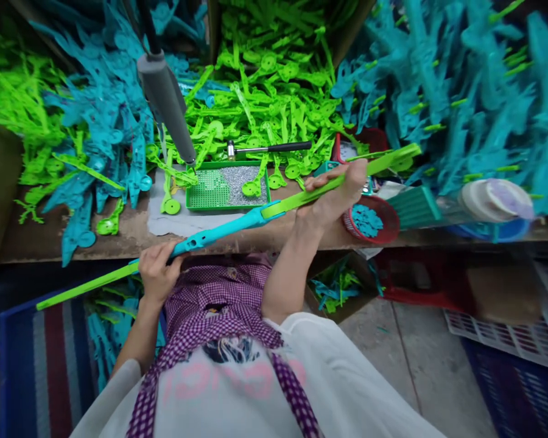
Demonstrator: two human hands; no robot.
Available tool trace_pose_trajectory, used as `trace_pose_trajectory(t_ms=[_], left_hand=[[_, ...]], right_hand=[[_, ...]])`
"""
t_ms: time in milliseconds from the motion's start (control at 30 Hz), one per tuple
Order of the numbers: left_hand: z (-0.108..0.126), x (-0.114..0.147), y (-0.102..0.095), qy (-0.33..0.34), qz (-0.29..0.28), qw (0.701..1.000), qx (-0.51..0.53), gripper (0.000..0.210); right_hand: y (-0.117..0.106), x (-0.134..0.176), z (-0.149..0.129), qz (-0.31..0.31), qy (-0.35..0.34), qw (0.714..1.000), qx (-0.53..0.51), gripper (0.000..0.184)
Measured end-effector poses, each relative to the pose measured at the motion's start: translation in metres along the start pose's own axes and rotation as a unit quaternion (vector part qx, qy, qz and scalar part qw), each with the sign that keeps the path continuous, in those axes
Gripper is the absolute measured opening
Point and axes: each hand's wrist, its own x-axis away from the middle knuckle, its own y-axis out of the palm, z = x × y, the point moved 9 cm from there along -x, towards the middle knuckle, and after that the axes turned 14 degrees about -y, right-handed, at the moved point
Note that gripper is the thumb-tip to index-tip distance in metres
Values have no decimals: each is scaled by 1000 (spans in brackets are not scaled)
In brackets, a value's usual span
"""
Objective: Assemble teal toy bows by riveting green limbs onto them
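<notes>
A long toy-like plastic piece (223, 231), blue in the middle with a green part at each end, slants across in front of my body. My left hand (159, 271) is closed round its blue section near the lower left green end. Higher on the right, my right hand (335, 188) grips the other green part, fingers behind it. Beyond the piece lies a green tray (205, 188) with small silvery bits in its right half and a green plastic part on top. A grey powered screwdriver (168, 103) hangs point down above the tray's left side.
Green plastic parts (274, 85) are heaped at the back, with blue parts (105, 103) left and more blue parts (438, 91) right. A hammer (269, 148) lies behind the tray. A red basket (393, 222) holds small blue pieces. Below the bench edge stands a box (360, 304) of parts.
</notes>
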Motion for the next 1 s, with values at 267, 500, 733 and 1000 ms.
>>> trace_pose_trajectory(t_ms=[267,500,733,1000], left_hand=[[-6,9,2,-16,-60,998,5,20],[-6,18,-5,-23,-51,998,3,17],[-14,28,9,-48,-116,992,-8,22],[-76,59,-8,-206,-169,962,66,21]], right_hand=[[-23,25,15,37,20,994,-97,34],[-41,20,8,22,24,990,-135,29],[-53,40,38,-32,109,990,-85,30],[-4,70,2,-162,78,975,-132,15]])
